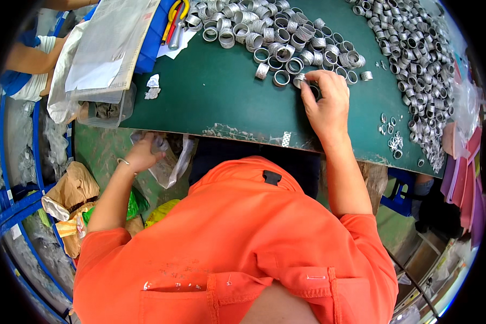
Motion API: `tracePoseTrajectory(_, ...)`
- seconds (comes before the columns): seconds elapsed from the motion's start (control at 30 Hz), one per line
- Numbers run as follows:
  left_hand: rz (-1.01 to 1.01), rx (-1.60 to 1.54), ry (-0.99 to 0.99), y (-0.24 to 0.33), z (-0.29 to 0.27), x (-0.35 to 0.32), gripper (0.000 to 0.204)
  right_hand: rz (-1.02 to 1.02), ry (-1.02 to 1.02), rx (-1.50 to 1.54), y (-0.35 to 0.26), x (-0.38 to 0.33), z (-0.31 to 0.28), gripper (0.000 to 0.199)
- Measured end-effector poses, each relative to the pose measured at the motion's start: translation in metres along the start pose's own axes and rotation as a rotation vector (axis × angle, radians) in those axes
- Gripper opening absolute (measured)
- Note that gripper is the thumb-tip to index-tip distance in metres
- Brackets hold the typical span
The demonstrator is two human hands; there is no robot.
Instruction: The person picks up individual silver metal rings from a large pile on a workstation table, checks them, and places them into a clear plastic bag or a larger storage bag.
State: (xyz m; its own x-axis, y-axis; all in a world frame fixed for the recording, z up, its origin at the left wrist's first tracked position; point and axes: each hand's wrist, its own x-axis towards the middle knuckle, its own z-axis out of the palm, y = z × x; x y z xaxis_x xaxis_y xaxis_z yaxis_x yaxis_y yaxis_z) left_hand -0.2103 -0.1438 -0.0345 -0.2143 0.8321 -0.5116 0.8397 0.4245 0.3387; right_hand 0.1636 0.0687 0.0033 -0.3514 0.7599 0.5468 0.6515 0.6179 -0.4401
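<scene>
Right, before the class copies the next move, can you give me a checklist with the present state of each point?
1. Right hand at the near edge of the middle ring pile: ok.
2. Firm grip on a ring: cannot tell, fingers hide it.
3. Left hand at the clear bag below the table edge: ok.
4. Bag mouth open: cannot tell.
5. Green gap between middle pile and far-right pile: ok.
6. Small thin rings tidied: not ok, scattered.

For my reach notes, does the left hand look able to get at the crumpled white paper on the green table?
Probably yes: the left hand is just off the edge of the green table, at a plastic bag, and bare tabletop leads to the crumpled white paper.
</scene>
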Motion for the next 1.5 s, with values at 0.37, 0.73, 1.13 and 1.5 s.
tracePoseTrajectory(0.37, 0.798, -0.215, 0.475, 0.22, -0.032, 0.044, 0.017, 0.04, 0.006, -0.011, 0.0, 0.002, -0.002, 0.017)
tracePoseTrajectory(0.73, 0.27, -1.148, -0.041, 0.225, -0.023, 0.079, 0.017, 0.193, 0.001, 0.417, -0.01, -0.002, -0.008, 0.012)
tracePoseTrajectory(1.13, 0.533, -1.332, -0.7, 0.107, -0.035, 0.017, 0.018, -0.128, 0.007, 0.271, -0.031, 0.007, 0.002, 0.016)
tracePoseTrajectory(1.5, 0.418, 0.21, -0.479, 0.047, -0.014, 0.023, 0.055, 0.026, -0.006, -0.045, 0.004, 0.017, 0.015, 0.012)
